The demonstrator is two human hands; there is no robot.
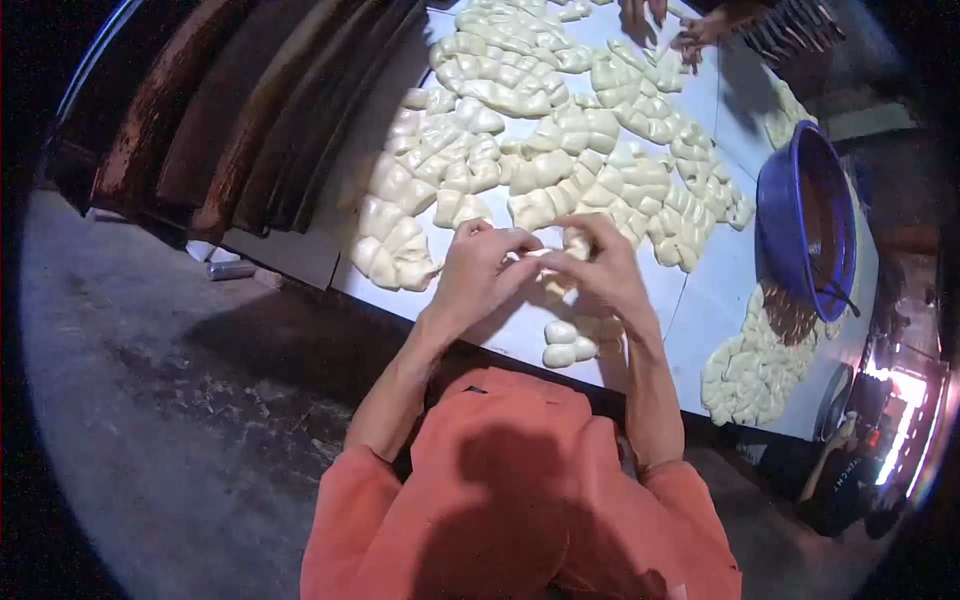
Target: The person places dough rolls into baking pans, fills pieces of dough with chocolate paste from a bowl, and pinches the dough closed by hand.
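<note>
Both hands meet above the near edge of a white table (505, 338). My left hand (482, 272) pinches a small piece of pale dough with thumb and forefinger. My right hand (607, 272) has its fingers curled and closed on the same dough (577, 243), which they mostly hide. Just below my right hand, a small cluster of round dough pieces (562, 345) rests on the table. Beyond my hands spread wide patches of glossy, cream-coloured dough portions (545, 170), pressed close together.
At the right stands a purple tub (775, 205) with brown contents and a utensil handle. More dough (750, 370) lies below it. Dark curved trays or panels (235, 120) lean at the left. Another person's hands (700, 38) work at the far side.
</note>
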